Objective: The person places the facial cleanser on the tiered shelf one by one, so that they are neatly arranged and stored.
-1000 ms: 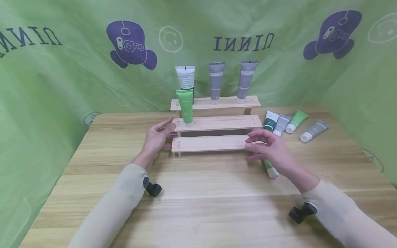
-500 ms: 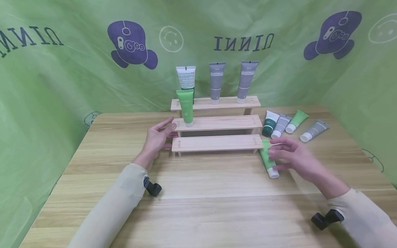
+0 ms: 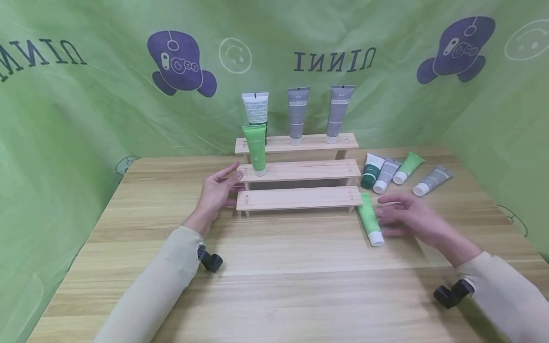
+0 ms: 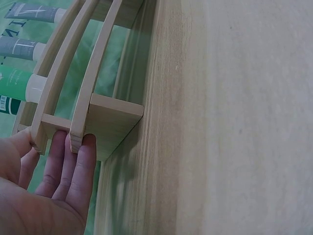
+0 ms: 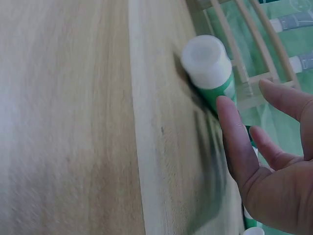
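A three-step wooden display stand [image 3: 300,197] stands on the table. My left hand [image 3: 216,190] holds its left end; in the left wrist view the thumb is at the middle step and the fingers [image 4: 80,171] reach the lowest one. A green tube with a white cap [image 3: 368,216] lies by the stand's right front corner. Beside it is my right hand [image 3: 409,216], fingers relaxed and spread, a fingertip right at the tube in the right wrist view. Another green tube [image 3: 256,147] stands cap-down on the middle step.
Upright on the top step are a white and dark green tube [image 3: 256,107] and two grey tubes [image 3: 297,114]. Right of the stand lie a dark green and white tube [image 3: 372,171], grey tubes [image 3: 433,181] and a green tube [image 3: 409,167]. A green printed curtain [image 3: 274,28] hangs behind.
My right hand has moved right, away from the stand's front right corner, and lowered beside the lying green tube, which now shows more fully. My left hand stays at the stand.
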`<action>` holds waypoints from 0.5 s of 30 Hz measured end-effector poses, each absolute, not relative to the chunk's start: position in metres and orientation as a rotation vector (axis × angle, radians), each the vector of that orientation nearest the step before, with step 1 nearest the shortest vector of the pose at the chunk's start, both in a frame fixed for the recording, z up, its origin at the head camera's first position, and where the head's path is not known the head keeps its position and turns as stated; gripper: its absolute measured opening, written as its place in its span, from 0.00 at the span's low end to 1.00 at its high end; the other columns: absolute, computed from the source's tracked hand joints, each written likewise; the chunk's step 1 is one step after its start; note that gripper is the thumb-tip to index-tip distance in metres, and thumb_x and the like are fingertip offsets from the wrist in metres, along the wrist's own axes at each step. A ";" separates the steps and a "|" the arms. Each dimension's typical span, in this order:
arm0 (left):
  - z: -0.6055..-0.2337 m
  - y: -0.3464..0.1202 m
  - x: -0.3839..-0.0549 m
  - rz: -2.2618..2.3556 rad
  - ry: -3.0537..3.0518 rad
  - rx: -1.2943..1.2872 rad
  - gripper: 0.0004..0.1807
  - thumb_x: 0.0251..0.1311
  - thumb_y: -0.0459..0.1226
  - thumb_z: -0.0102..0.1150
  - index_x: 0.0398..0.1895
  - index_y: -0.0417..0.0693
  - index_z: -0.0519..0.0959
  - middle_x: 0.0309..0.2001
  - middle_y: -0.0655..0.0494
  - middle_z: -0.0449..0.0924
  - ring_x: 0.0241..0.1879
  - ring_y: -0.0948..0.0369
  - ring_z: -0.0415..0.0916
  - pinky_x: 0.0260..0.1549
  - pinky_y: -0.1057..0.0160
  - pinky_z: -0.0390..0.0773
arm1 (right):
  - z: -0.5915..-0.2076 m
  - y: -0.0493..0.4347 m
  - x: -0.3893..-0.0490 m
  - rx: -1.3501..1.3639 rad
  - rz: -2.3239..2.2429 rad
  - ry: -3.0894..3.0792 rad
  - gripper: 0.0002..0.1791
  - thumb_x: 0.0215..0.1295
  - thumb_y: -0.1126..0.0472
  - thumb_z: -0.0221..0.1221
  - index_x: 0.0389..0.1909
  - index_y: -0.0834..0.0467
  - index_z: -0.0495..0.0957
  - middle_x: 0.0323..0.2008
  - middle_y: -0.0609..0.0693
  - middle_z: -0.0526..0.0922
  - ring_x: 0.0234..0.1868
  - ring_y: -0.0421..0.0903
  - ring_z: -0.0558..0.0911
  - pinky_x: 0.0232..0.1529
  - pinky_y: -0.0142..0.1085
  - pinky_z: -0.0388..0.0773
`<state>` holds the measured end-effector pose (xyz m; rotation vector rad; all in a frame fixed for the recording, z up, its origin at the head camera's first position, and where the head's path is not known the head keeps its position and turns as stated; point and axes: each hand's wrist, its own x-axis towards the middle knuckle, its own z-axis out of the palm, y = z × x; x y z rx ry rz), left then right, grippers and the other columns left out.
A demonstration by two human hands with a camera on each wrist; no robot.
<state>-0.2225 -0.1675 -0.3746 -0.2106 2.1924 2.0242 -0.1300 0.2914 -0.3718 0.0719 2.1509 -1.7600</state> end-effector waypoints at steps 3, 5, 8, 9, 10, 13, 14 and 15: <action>-0.375 -0.168 -0.222 2.028 2.181 -0.211 0.28 0.65 0.48 0.65 0.69 0.67 0.73 0.61 0.47 0.79 0.49 0.51 0.82 0.39 0.50 0.89 | -0.374 0.290 -0.134 0.085 -1.705 2.174 0.36 0.69 0.65 0.62 0.69 0.75 0.55 0.46 0.56 0.83 0.43 0.46 0.86 0.47 0.47 0.87; -0.375 -0.167 -0.222 2.029 2.173 -0.211 0.29 0.65 0.48 0.65 0.69 0.67 0.73 0.61 0.47 0.79 0.49 0.51 0.81 0.39 0.50 0.89 | -0.375 0.289 -0.136 0.094 -1.663 2.196 0.37 0.68 0.66 0.63 0.70 0.74 0.55 0.48 0.59 0.82 0.42 0.47 0.86 0.47 0.45 0.87; -0.375 -0.167 -0.222 2.031 2.168 -0.211 0.28 0.66 0.48 0.65 0.69 0.67 0.73 0.60 0.47 0.79 0.50 0.51 0.81 0.39 0.50 0.89 | -0.375 0.288 -0.138 0.096 -1.596 2.239 0.38 0.67 0.64 0.64 0.70 0.74 0.57 0.51 0.64 0.80 0.42 0.48 0.86 0.46 0.44 0.87; -0.375 -0.167 -0.222 2.029 2.170 -0.210 0.29 0.66 0.48 0.65 0.70 0.66 0.72 0.61 0.47 0.79 0.50 0.51 0.81 0.39 0.50 0.89 | -0.374 0.287 -0.139 0.091 -1.573 2.257 0.38 0.67 0.64 0.65 0.70 0.74 0.57 0.53 0.66 0.79 0.41 0.48 0.86 0.45 0.44 0.87; -0.374 -0.167 -0.221 2.029 2.173 -0.210 0.28 0.66 0.48 0.65 0.70 0.66 0.72 0.61 0.47 0.78 0.50 0.51 0.81 0.39 0.50 0.89 | -0.374 0.286 -0.139 0.083 -1.547 2.275 0.38 0.67 0.64 0.65 0.70 0.74 0.57 0.54 0.68 0.78 0.41 0.49 0.86 0.45 0.44 0.88; -0.374 -0.167 -0.222 2.029 2.174 -0.214 0.29 0.66 0.48 0.65 0.70 0.66 0.72 0.61 0.47 0.78 0.50 0.51 0.81 0.39 0.50 0.89 | -0.372 0.282 -0.141 0.076 -1.475 2.325 0.39 0.66 0.61 0.66 0.70 0.73 0.59 0.55 0.71 0.75 0.40 0.50 0.86 0.43 0.43 0.88; -0.374 -0.167 -0.222 2.028 2.176 -0.215 0.29 0.66 0.48 0.65 0.70 0.66 0.72 0.61 0.47 0.78 0.50 0.51 0.81 0.39 0.50 0.89 | -0.371 0.281 -0.142 0.071 -1.443 2.346 0.39 0.65 0.60 0.67 0.70 0.73 0.60 0.56 0.71 0.75 0.40 0.50 0.86 0.42 0.43 0.88; -0.374 -0.167 -0.223 2.029 2.177 -0.217 0.28 0.66 0.48 0.65 0.69 0.66 0.73 0.61 0.47 0.78 0.50 0.51 0.81 0.39 0.50 0.89 | -0.371 0.279 -0.143 0.070 -1.413 2.364 0.40 0.65 0.58 0.67 0.70 0.73 0.61 0.55 0.71 0.76 0.39 0.50 0.86 0.41 0.43 0.88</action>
